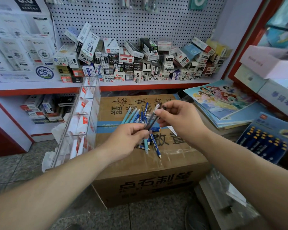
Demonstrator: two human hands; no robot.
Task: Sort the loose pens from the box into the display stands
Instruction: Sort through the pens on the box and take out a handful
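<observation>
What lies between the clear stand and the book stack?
In the head view, the box, with loose blue pens piled on top; the left hand and right hand hold a dark pen over them.

One view, head-worn, wide-angle. It looks forward and down over a cardboard box [181, 156] on the floor [10, 171], which sits close below the lens. Both forearms enter from the bottom corners. The left hand [128, 140] and right hand [178, 117] meet at frame centre on a dark pen [152, 119], very near the camera. A shelf [156, 82] and pegboard [156, 22] face the camera across the upper half, farther off. Straight edges bow toward the margins.
</observation>
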